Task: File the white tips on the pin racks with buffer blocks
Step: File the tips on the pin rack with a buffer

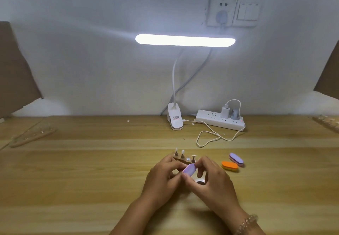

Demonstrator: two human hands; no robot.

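We are looking down at the lower centre of the frame. The right hand [212, 179] is pinching a lilac buffer block [189, 169] in its grip, the block's long axis slanting up to the right. The left hand [161, 176] is curling beside the block, and we cannot tell what its grip holds. The pin rack [178, 158] of white tips [182, 151] is sitting on the bench [91, 179] just above both hands.

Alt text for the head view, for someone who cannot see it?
The right hand pinches a lilac buffer block beside the left hand, over a pin rack of white tips on a desk. An orange block and a second lilac block lie to the right; a lit lamp stands behind.
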